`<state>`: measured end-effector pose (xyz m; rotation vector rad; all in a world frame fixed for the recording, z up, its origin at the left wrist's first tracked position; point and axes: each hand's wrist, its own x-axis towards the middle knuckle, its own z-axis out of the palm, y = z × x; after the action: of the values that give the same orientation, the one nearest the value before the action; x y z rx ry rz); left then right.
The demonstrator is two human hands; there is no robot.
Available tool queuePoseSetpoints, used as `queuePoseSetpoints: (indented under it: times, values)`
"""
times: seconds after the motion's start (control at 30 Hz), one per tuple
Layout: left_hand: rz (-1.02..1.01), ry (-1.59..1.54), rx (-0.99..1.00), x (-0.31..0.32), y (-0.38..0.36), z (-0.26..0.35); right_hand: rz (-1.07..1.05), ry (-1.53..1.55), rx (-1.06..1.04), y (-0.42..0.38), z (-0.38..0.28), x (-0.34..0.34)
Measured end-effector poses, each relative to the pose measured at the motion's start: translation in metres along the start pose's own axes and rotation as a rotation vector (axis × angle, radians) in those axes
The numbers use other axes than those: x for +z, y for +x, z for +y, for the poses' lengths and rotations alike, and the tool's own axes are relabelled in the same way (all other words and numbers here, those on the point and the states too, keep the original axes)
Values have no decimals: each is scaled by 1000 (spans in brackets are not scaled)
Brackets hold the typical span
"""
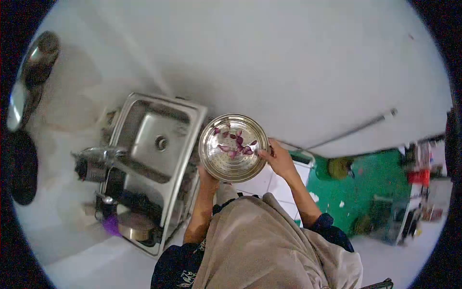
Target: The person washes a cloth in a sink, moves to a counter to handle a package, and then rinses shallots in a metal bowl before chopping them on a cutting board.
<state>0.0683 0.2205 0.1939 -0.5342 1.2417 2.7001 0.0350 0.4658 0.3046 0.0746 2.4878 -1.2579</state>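
Note:
A round metal colander (pixel 219 166) with small holes in its base is held up in front of my body. Several reddish-purple shallots (pixel 239 140) lie scattered on its bottom. My right hand (pixel 279 159) grips the rim on the right, thumb over the edge and the other fingers partly behind it. On the near left side, my left hand (pixel 208 177) supports the colander from below, its fingers mostly hidden underneath.
A steel sink (pixel 151 132) with a faucet (pixel 108 153) stands left of the colander. A metal pot (pixel 137 226) sits in its nearer part, beside something purple (pixel 111 225). Dark pans (pixel 41 58) hang on the left wall. Green flooring (pixel 380 178) lies at right.

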Motion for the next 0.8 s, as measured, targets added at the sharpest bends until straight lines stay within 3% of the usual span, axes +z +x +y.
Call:
queuePoseSetpoints:
  times: [0.03, 0.13, 0.17, 0.27, 0.3, 0.33, 0.37, 0.4, 0.53, 0.6, 0.67, 0.7, 0.8]
  values:
    - [-41, -52, -38, 25, -6, -10, 64, -59, -33, -17, 22, -16]
    - [-6, 35, -115, 102, -43, -42, 306, 137, -83, -67, 104, -52]
    - [74, -72, -203, 130, -53, -53, 322, 289, -49, -85, 119, -64]
    - [-309, 246, -162, 171, -71, -118, 349, 1008, 67, -154, 155, -103]
    - [-256, 79, -378, 198, -79, -132, 350, 1089, 1, -164, 185, -106]
    - [-274, 103, -435, 217, -87, -151, 388, 1204, 51, -183, 188, -121]
    - [-298, 62, -502, 195, -69, -71, 467, 1182, 42, -170, 92, -99]
    - [-313, 68, -555, 190, -59, -52, 536, 1203, 17, -170, 67, -88]
    - [-360, 132, -753, 225, -40, -37, 782, 1227, 192, -190, 35, -87]
    - [-641, 328, -692, 236, -27, -39, 927, 1258, 160, -189, 45, -76]
    - [-666, 67, -917, 263, -26, -31, 1053, 1259, 156, -192, 28, -74]
    - [-830, 127, -863, 264, -20, -37, 1116, 1250, 185, -192, 26, -69]
    - [-859, 97, -970, 265, -12, -48, 1227, 1167, 207, -201, 11, -67]
